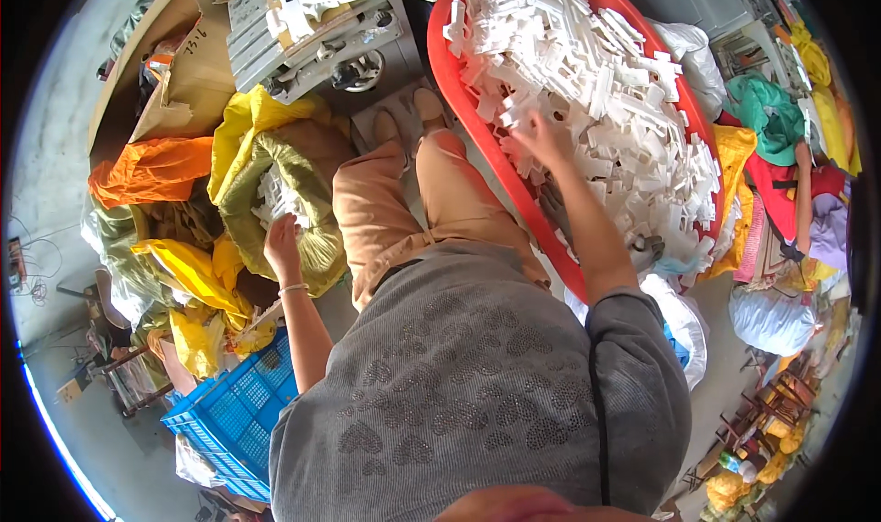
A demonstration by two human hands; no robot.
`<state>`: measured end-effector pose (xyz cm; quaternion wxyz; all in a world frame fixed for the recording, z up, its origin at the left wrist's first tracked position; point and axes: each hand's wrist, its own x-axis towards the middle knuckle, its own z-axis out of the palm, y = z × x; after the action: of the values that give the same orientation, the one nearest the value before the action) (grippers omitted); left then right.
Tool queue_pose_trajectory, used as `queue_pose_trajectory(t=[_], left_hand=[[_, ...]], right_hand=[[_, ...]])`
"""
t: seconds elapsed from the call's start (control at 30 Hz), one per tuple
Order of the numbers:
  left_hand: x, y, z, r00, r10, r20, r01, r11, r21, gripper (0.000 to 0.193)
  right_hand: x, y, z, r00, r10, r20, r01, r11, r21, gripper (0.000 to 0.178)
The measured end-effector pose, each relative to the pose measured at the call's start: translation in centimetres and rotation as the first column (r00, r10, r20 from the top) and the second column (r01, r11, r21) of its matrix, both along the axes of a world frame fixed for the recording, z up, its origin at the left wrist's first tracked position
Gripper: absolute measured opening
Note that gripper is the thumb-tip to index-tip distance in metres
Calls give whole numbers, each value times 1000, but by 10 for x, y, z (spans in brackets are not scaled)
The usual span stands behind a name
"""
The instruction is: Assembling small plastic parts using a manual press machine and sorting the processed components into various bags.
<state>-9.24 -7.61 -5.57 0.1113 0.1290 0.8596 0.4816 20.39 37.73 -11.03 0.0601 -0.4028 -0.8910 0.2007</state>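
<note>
A long red tub (447,58) on the right is heaped with small white plastic pieces (587,54). Over its left part is my right hand (541,143), fingers spread just above the pieces, with nothing visible in them. On the left, my left hand (283,242) is at the mouth of an olive-green sack (240,237), next to more white pieces (275,194) inside it. Its fingers look drawn together; whether a piece is between them is hidden.
A grey metal machine (321,49) with a handwheel stands ahead. Left are a large cardboard box (197,72), orange cloth (151,170) and a blue plastic crate (234,412). Another person's arm (804,196) shows at the far right, beside a green bag (763,106).
</note>
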Motion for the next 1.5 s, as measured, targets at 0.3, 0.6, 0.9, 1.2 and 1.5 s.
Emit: queue_pose_trajectory(t=[0.3, 0.6, 0.9, 1.2, 1.5], left_hand=[[-11, 71, 74, 920, -89, -382, 107, 994, 27, 14], [-50, 188, 212, 666, -221, -713, 368, 928, 56, 19], [-84, 239, 222, 447, -479, -756, 598, 788, -146, 29], [-78, 111, 157, 858, 53, -510, 131, 939, 318, 29], [-45, -1, 75, 916, 278, -290, -233, 956, 178, 28]], right_hand=[[18, -36, -1, 980, 116, -165, -82, 977, 199, 47], [21, -14, 67, 725, -320, -610, -83, 838, -539, 39], [-53, -6, 171, 404, -349, -846, -449, 729, -516, 37], [-216, -25, 267, 424, 655, -626, -519, 742, 425, 39], [-213, -18, 278, 530, 810, -251, -629, 574, 524, 39]])
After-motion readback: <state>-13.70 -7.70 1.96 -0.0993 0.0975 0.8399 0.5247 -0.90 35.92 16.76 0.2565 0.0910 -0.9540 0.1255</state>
